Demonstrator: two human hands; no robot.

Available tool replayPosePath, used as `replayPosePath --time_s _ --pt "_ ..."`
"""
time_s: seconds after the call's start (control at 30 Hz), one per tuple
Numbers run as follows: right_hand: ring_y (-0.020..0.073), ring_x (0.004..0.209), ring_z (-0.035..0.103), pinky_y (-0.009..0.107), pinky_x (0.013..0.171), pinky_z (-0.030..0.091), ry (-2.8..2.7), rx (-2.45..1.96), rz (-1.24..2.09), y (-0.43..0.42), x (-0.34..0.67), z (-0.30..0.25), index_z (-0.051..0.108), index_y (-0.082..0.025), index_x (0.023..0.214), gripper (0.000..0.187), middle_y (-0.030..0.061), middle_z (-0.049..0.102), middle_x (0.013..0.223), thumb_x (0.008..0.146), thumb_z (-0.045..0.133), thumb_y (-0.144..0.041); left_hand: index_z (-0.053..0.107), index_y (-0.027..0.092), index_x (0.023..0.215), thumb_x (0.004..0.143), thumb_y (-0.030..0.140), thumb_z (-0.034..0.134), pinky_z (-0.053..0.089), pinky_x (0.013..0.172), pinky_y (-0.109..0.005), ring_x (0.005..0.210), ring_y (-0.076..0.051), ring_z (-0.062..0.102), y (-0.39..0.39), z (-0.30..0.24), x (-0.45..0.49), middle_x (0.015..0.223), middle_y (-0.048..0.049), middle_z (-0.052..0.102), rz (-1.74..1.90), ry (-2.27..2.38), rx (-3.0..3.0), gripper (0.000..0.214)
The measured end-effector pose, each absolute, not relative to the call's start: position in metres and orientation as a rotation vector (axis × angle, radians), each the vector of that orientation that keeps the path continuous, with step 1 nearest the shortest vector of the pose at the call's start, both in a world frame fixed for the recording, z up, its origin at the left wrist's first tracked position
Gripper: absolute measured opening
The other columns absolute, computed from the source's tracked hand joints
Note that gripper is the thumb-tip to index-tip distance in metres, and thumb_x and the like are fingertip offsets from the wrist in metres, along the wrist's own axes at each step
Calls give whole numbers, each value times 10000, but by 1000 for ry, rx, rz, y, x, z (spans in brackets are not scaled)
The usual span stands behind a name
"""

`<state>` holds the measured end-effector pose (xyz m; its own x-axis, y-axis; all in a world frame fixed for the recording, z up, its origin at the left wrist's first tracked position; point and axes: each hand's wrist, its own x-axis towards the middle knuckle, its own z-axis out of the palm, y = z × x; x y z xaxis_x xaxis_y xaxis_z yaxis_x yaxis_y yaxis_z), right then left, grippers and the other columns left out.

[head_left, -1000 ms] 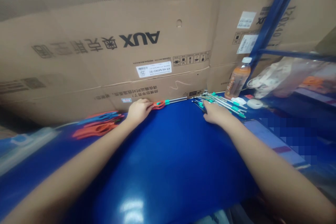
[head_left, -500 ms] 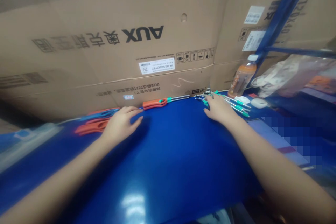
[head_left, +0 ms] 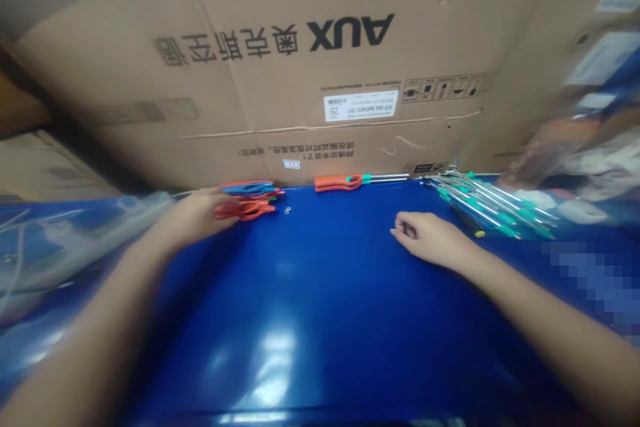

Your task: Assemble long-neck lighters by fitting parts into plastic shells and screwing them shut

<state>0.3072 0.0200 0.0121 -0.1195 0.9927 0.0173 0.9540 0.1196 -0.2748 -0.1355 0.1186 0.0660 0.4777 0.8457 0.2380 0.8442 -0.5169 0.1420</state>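
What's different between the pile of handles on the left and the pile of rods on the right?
The handles are orange-red and blue; the rods are silvery with green parts. The handles have looped shapes, while the rods are long and slim. The left hand is at the handles; no fingers are on the rods. Both piles lie on the blue table.

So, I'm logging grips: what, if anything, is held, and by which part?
The left hand is at the left end of the front orange handle; whether gripped cannot be told. The right hand holds nothing visible.
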Motion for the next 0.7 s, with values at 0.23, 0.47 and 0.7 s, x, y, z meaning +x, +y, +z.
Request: replayPosePath --time_s 0.23,0.47,0.7 --pt "174 636 588 268 541 340 -2232 -1939 349 23 311 12 535 -239 773 234 -2 648 690 935 485 -401 757 167 1000 840 496 567 524 790 -398 891 -312 676 125 58 -139 995 -134 719 330 1550 2732 412" --pt "172 628 585 270 536 343 -2248 -1931 363 23 312 13 533 -241 771 249 -4 645 689 940 482 -416 733 184 904 846 529 592 502 898 -397 965 -284 635 128 44 -129 1022 -122 676 419 1381 2804 377" --pt "175 643 579 271 544 338 -2271 -1891 333 19 311 15 531 -238 769 236 11 653 729 940 487 -395 712 176 878 934 560 507 523 865 -363 895 -225 635 118 62 -130 970 -76 652 526 1440 2830 438"
